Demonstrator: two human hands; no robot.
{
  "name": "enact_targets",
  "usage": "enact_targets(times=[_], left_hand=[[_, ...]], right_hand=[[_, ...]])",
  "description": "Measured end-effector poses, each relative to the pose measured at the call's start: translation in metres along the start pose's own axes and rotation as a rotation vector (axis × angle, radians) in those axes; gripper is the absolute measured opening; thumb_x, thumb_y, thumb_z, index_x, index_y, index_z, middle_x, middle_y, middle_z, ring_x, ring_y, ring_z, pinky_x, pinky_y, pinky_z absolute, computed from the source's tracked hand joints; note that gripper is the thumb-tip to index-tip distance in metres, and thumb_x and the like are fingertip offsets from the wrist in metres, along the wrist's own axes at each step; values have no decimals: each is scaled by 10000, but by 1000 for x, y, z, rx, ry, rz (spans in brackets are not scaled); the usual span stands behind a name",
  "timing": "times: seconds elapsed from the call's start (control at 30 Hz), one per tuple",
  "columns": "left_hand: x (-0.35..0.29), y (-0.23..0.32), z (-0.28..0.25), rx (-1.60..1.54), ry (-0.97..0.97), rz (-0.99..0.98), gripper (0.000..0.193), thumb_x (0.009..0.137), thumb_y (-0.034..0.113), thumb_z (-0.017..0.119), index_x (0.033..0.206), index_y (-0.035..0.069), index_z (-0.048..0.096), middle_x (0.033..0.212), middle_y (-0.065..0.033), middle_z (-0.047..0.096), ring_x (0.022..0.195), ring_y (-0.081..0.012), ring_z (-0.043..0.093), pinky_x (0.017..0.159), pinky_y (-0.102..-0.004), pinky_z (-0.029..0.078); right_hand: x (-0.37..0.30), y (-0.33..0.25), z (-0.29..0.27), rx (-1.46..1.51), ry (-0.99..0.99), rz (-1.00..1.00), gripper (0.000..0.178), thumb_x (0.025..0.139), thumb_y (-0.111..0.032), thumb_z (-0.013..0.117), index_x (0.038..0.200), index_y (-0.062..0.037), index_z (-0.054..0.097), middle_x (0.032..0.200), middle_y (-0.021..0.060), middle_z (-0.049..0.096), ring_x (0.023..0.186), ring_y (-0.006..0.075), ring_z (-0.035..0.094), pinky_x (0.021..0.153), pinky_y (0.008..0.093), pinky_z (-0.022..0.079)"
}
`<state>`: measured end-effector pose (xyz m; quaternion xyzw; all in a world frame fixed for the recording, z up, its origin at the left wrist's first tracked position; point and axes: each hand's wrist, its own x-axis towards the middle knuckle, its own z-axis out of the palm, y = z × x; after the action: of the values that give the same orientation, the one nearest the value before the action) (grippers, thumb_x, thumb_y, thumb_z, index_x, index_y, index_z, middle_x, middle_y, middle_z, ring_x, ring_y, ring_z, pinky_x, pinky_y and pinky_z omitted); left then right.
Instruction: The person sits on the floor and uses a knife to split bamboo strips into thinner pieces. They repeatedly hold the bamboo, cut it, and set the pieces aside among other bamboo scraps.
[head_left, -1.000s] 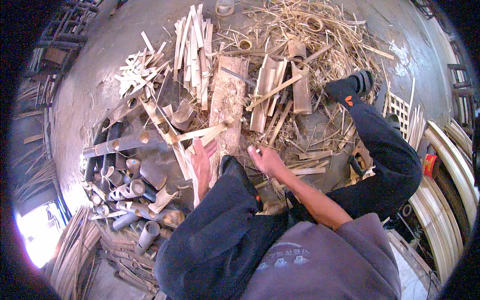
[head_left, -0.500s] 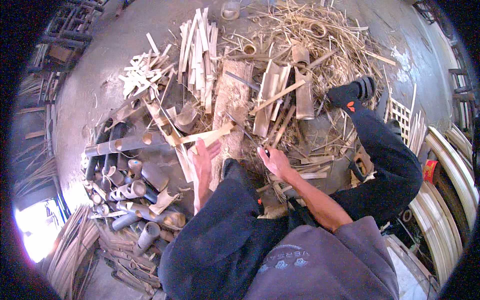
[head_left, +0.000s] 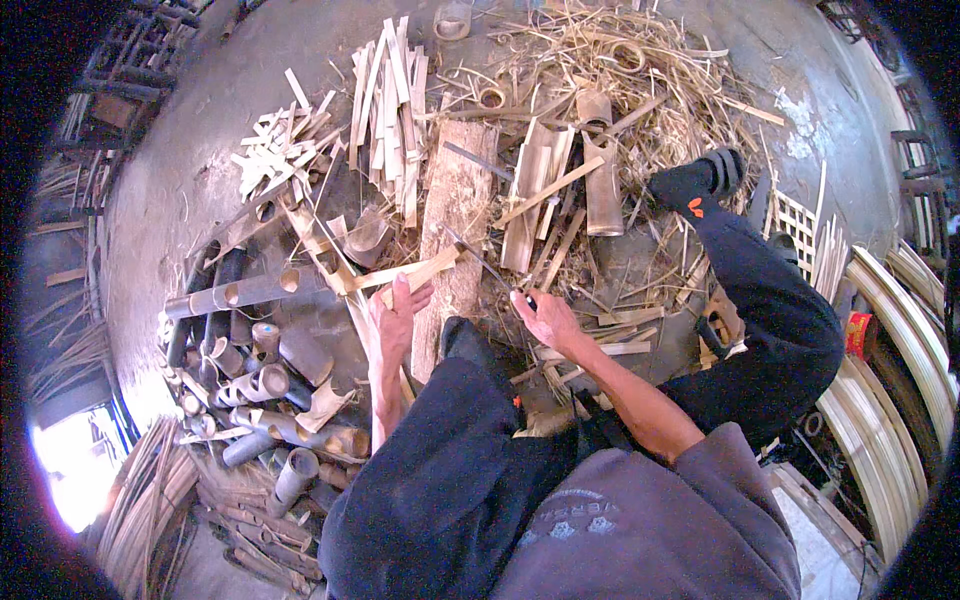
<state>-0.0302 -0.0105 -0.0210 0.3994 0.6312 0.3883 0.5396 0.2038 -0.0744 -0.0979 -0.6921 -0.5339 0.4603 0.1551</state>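
Note:
My left hand (head_left: 394,318) is at a pale bamboo strip (head_left: 428,267), its thumb on the strip and its other fingers stretched out below the edge. The strip's right end lies over a rough, upright-grained wooden block (head_left: 458,185) between my legs. In my right hand (head_left: 550,322) is a knife (head_left: 480,262), its narrow dark blade slanting up and left to the strip's right end. My fingers wrap round the handle and mostly hide it. Beyond the hands, a dark flat blade-like piece (head_left: 476,160) lies across the block.
Bamboo tubes (head_left: 290,425) are heaped on the left. Pale strips (head_left: 392,110) and a pile of short pieces (head_left: 285,145) lie ahead. Split bamboo halves (head_left: 535,200) and straw-like shavings (head_left: 660,80) spread to the right. A saw (head_left: 715,325) rests by my right leg.
My left hand has moved slightly up and left along the strip. The knife stays by the strip's right end, and the whole view has shifted a little.

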Motion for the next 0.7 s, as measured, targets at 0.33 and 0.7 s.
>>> enact_targets(times=[0.33,0.7], left_hand=[[-12,13,-4,-119,100,-46,461,975,310,499,1099,-134,504,958,-268,646,828,-302,692,703,-342,592],[-12,50,-17,-385,-320,-83,315,967,232,526,1046,-68,585,957,-219,672,819,-296,692,737,-371,589]], right_hand=[[3,-1,-15,-54,-153,132,547,959,-484,419,1105,13,597,960,269,631,958,437,595,844,470,456],[-8,-105,-78,-324,-1,-476,345,951,-325,518,891,-6,635,674,182,597,619,356,573,597,411,473]])
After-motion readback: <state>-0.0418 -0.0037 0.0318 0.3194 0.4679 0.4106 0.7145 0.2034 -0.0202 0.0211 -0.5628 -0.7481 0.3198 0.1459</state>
